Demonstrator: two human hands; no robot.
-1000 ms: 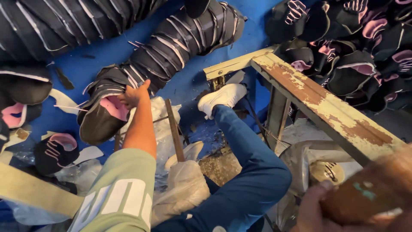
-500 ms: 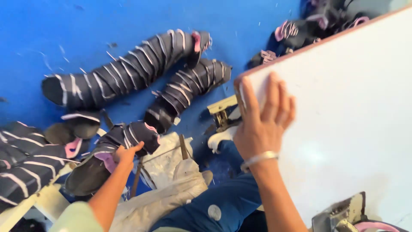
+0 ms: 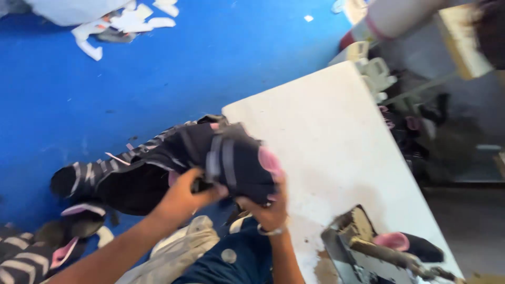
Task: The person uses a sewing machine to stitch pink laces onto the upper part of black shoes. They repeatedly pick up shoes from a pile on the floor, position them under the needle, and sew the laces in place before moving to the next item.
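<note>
Both hands have come together: left hand [image 3: 184,195] and right hand [image 3: 268,210] now grip the stack of shoe uppers [image 3: 210,160], fingers curled around it.

The stack of shoe uppers [image 3: 221,163] I grip is black with grey stripes and pink lining — the floor [image 3: 158,79] bright blue, the table [image 3: 336,152] white, scraps [image 3: 126,23] white.

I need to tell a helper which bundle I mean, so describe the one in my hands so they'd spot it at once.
Start at the white table; at its near-left edge, both hands, left hand and right hand, lift a dark stack of shoe uppers. Unlike the striped stacks on the blue floor, it is off the ground, its pink lining facing the table.
</note>
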